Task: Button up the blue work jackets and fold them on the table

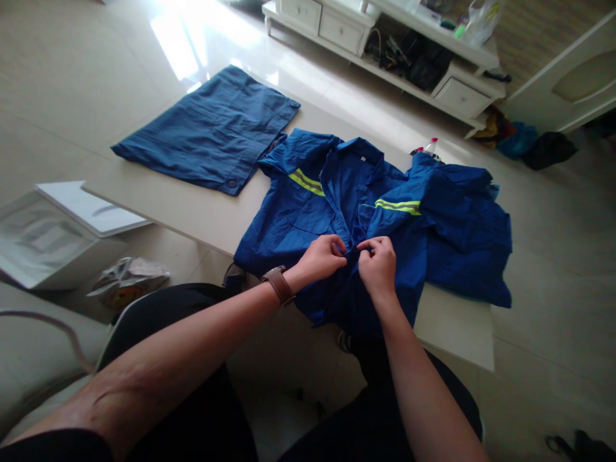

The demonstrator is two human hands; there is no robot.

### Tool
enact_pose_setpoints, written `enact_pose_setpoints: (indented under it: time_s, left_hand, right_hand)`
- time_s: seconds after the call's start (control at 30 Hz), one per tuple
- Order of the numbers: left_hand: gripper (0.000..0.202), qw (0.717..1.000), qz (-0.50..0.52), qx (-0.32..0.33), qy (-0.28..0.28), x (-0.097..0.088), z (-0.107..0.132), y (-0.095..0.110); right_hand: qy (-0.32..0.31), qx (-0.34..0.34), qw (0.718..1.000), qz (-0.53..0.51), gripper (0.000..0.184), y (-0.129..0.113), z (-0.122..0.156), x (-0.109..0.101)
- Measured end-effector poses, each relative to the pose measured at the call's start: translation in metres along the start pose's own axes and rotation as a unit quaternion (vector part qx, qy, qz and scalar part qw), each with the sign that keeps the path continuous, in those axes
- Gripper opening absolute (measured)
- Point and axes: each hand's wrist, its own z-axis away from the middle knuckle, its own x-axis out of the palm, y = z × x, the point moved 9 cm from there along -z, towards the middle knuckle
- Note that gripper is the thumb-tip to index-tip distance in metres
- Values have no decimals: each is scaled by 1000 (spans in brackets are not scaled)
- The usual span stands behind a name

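A blue work jacket (308, 218) with yellow and grey reflective stripes lies spread over the table, its collar away from me and its hem hanging over the near edge. My left hand (323, 258), with a brown watch strap at the wrist, pinches the jacket's front edge. Just beside it, my right hand (378, 263) is closed on the other front edge, thumb and forefinger together. The two hands almost meet at the front opening. Any button between the fingers is too small to make out. Above the hands the front stands open toward the collar.
A folded blue garment (212, 128) lies on the left of the pale table (452, 321). Behind the jacket stands a bottle with a red cap (433, 142). A white cabinet (341, 29) lines the back. At left are a white box (52, 237) and a plastic bag (128, 279).
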Motion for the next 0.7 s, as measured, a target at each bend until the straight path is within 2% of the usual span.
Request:
enact_pose_setpoints:
  time_s: [0.1, 0.17, 0.27, 0.37, 0.43, 0.53, 0.63, 0.7]
  left_hand:
    - [14, 999, -31, 1, 16, -5, 4, 7]
    - [10, 998, -56, -3, 23, -7, 6, 10]
    - [11, 997, -79, -17, 21, -8, 9, 8]
    - [13, 996, -73, -40, -28, 0, 8, 1]
    - [13, 994, -61, -52, -68, 5, 6, -3]
    - [6, 994, 12, -73, -84, 3, 2, -4]
    - [24, 988, 91, -96, -75, -4, -2, 0]
    - [35, 990, 98, -81, -58, -11, -4, 6]
  right_hand:
    - [-24, 25, 999, -9, 13, 5, -3, 5]
    - [-20, 21, 999, -26, 11, 0, -4, 2]
    - [46, 4, 997, -62, 15, -14, 0, -17]
    - [91, -14, 992, -86, 19, -28, 10, -34]
    - [80, -35, 991, -102, 20, -35, 16, -36]
    - [60, -62, 987, -133, 20, -40, 22, -38]
    - [31, -66, 989, -129, 22, -39, 26, -36]
    - [7, -72, 989, -125, 25, -41, 29, -34]
